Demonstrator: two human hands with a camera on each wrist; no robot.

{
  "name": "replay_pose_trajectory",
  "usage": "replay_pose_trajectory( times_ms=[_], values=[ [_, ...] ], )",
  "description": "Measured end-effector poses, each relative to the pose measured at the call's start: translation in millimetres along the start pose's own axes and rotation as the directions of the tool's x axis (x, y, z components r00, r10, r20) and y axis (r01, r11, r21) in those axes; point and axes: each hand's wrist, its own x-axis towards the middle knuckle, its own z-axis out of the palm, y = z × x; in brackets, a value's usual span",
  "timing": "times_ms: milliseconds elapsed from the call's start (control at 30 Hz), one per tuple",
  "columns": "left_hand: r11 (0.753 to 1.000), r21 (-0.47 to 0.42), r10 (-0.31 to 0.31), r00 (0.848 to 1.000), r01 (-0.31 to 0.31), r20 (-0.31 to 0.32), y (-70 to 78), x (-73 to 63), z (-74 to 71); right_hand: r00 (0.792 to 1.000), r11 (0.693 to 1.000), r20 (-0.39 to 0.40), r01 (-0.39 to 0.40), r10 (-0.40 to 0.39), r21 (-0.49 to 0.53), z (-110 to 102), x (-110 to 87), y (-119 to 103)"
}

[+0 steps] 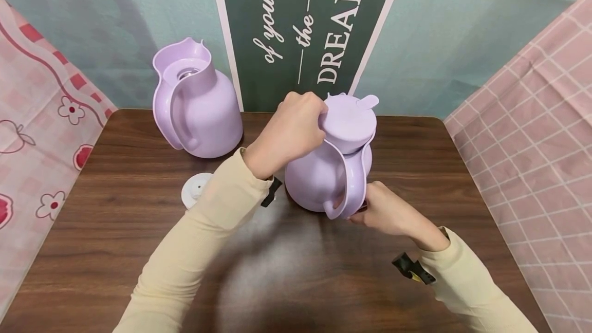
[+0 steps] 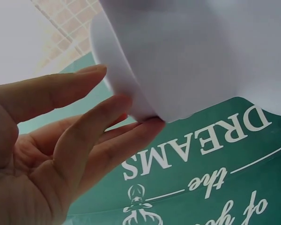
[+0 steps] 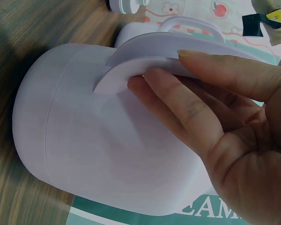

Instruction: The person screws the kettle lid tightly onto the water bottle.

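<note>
A lilac thermos jug (image 1: pixel 312 181) stands on the table, its curved handle (image 1: pixel 355 184) toward the near right. At its mouth is a round lilac lid (image 1: pixel 349 122) with a small tab, and a dark gap shows under the lid's near edge. My left hand (image 1: pixel 296 125) holds the lid by its left side; in the left wrist view the fingertips (image 2: pixel 119 101) touch its rim. Lower down, my right hand (image 1: pixel 388 209) grips the handle. The right wrist view shows the thumb (image 3: pixel 201 63) on the handle's outside and fingers curled beneath it.
A second lilac thermos jug (image 1: pixel 213 112) stands at the back left with its mouth uncovered. Near it lies a white round stopper (image 1: pixel 194 189), partly hidden by my left sleeve. A green lettered panel (image 1: pixel 305 30) hangs behind the wooden table (image 1: pixel 370 281); patterned cloths flank both sides.
</note>
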Motion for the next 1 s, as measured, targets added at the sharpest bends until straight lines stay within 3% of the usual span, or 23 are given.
replay_pose_trajectory(
  times_ms=[367,600,833,1000],
  values=[
    [0.998,-0.048,0.041,0.999,-0.041,0.006,-9.8,10.1,-0.1,1.000,1.000,0.000,0.005,-0.005,0.007,-1.7,-0.3,-3.1],
    [0.997,-0.074,0.013,0.999,-0.010,0.047,-13.9,13.4,0.0,1.000,1.000,-0.004,-0.012,0.012,0.003,1.0,-1.0,-1.5],
    [0.997,-0.064,-0.048,0.998,0.051,0.040,-9.5,6.1,-1.2,1.000,1.000,-0.013,-0.005,0.005,-0.006,1.4,-1.4,-1.9],
    [0.999,-0.036,-0.036,0.999,0.037,0.017,-3.2,-1.8,-2.2,1.000,1.000,-0.015,0.009,-0.009,0.003,0.1,-1.6,-2.5]
  ],
)
